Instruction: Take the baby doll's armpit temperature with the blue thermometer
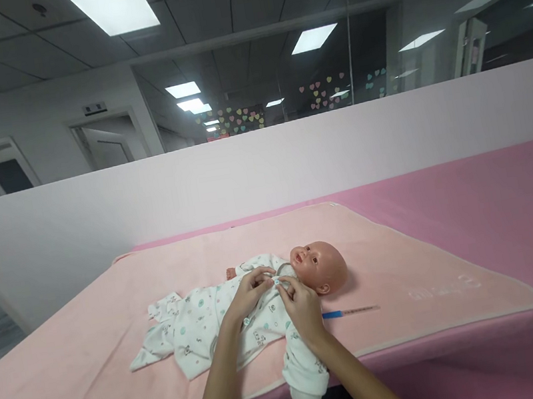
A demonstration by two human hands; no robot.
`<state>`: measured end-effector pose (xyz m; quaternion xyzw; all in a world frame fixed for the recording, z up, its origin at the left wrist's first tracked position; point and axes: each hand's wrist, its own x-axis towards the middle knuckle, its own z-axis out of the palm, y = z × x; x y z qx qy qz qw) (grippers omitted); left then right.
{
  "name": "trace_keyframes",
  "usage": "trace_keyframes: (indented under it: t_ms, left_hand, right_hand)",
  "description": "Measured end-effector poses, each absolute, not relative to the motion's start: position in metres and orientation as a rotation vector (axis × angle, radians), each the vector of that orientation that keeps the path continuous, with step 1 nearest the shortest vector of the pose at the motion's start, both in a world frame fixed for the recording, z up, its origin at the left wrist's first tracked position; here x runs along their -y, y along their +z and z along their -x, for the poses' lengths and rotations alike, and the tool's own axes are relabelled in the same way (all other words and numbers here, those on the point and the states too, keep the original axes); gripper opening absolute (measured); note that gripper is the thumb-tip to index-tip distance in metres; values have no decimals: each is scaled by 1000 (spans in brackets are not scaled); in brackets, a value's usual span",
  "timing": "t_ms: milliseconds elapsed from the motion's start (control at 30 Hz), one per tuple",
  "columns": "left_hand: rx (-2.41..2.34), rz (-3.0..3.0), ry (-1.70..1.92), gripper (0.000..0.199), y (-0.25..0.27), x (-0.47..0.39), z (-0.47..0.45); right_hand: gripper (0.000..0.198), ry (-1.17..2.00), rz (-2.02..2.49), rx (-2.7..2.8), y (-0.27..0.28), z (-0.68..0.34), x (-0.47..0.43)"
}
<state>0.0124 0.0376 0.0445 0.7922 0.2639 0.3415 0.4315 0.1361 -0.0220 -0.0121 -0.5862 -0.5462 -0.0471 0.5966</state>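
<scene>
A baby doll (325, 268) lies on its back, its head to the right. It wears a white printed top (222, 301) and matching trousers (158, 328). My left hand (253, 290) bends over the doll's chest, fingertips closed on the shirt's front edge just under the neck. Opposite it, my right hand (301, 305) pinches the cloth beside a small round button (276, 281). Another button (246, 321) shows lower on the front. The doll's sleeved near arm (303, 369) hangs over the table edge below my right wrist.
Beneath the doll spreads a peach blanket (412, 291) over a pink table cover (515, 207). A thermometer with a blue end (350, 312) lies near the doll's head. A low white wall (267, 172) with glass above stands behind the table.
</scene>
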Motion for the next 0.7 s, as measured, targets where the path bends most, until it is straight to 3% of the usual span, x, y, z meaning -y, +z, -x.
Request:
trace_keyframes:
  t_ms: [700]
  left_hand:
    - [-696, -2092, 947, 31, 42, -28, -8]
  right_hand:
    - [39, -3, 1324, 1241, -10, -137, 25]
